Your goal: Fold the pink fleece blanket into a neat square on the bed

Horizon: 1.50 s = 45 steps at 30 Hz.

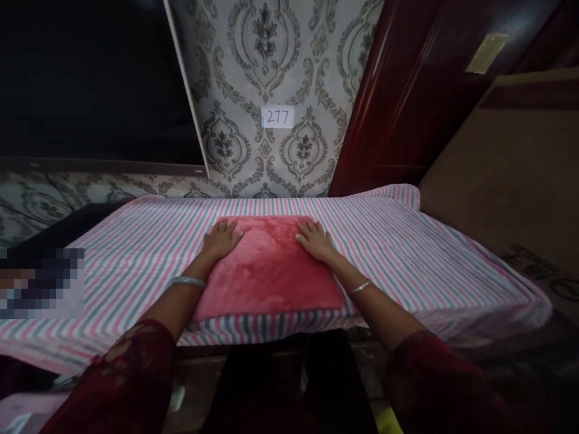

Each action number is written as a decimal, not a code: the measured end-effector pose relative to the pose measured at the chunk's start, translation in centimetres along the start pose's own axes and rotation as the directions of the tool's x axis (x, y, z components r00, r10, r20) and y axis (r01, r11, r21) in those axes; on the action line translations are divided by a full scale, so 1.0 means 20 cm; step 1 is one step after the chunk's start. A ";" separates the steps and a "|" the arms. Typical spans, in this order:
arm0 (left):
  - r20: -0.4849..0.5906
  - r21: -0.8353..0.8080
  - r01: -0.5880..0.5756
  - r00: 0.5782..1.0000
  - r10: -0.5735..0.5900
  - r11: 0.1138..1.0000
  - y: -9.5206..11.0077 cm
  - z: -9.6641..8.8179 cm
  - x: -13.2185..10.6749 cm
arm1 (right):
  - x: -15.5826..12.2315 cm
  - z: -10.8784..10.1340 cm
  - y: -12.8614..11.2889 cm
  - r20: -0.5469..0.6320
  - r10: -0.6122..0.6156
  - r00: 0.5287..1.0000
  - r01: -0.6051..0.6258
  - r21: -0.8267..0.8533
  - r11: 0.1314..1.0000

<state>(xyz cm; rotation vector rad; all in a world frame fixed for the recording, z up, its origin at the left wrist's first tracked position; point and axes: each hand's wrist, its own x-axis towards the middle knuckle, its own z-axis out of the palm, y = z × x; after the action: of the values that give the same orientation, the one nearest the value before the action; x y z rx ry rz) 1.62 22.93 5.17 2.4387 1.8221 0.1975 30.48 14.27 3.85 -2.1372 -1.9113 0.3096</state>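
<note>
A folded red fleece cloth (269, 265) lies flat on a table covered by a pink, grey and white striped sheet (407, 253). My left hand (221, 238) rests palm down on the cloth's far left corner, fingers stretched out. My right hand (314, 238) lies flat on the far right corner, fingers spread. Neither hand grips anything. Each wrist wears a metal bangle, and dark red sleeves cover my forearms.
A patterned grey wallpaper wall with a paper label reading 277 (277, 117) stands behind the table. A dark screen (90, 78) fills the upper left. A dark red wooden door (407, 90) and a brown cardboard box (511, 175) are at the right.
</note>
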 end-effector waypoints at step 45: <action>-0.254 0.321 -0.534 0.747 0.614 0.782 0.87 0.29 -0.81 | -0.76 0.27 0.16 0.010 0.379 0.925 0.095 0.961 -0.258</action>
<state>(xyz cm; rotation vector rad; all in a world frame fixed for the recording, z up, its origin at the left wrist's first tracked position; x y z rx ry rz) 14.46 2.39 1.26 3.2585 1.1404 0.5165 30.04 -0.93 -2.55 -0.9395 -0.4310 1.0589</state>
